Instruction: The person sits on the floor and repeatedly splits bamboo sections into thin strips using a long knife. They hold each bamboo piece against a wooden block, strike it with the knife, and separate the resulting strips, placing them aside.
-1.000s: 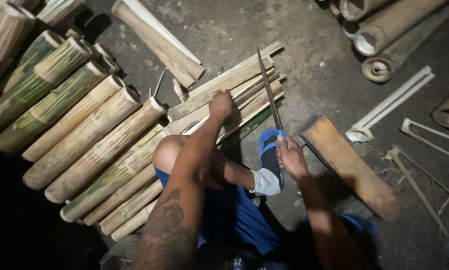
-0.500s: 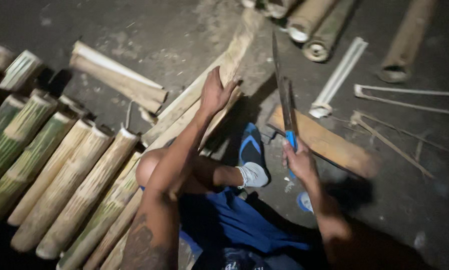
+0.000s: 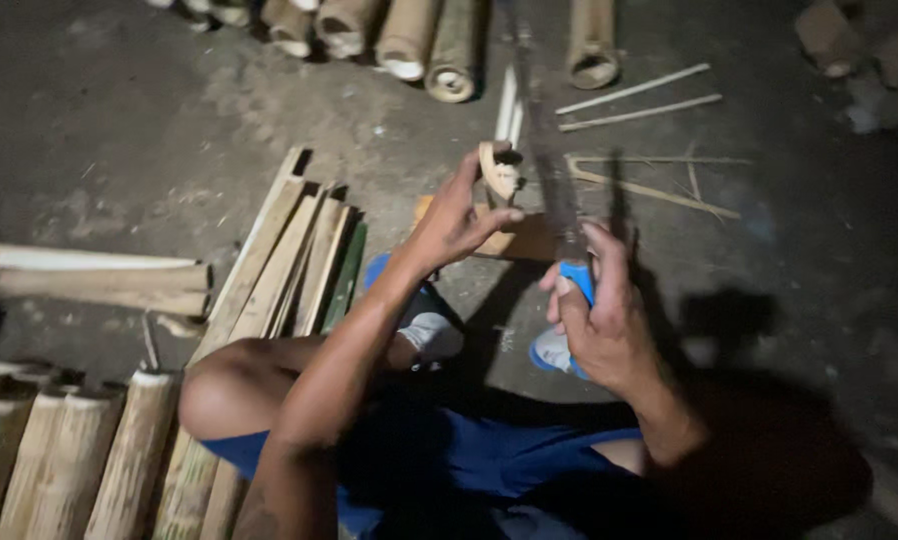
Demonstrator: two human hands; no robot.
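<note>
My left hand [image 3: 456, 215] holds up a long split bamboo piece [image 3: 499, 168], seen end-on, above a wooden block [image 3: 524, 240] on the ground. My right hand [image 3: 594, 315] grips the blue handle [image 3: 576, 280] of a long-bladed knife [image 3: 541, 150] whose blade points away from me, right beside the bamboo piece. I sit on the dark ground in blue shorts, with my left knee [image 3: 219, 395] raised and blue sandals [image 3: 552, 350] on my feet.
A bundle of split bamboo slats [image 3: 289, 260] lies left of my leg. Round bamboo sections [image 3: 79, 450] lie at the bottom left and another row [image 3: 409, 35] along the top. A split half [image 3: 94, 275] sits far left. Thin strips [image 3: 649, 180] lie scattered at right.
My left hand left the slat bundle and now holds a bamboo piece raised in front of me. The knife hand drew in beside it. The view shifted right and up.
</note>
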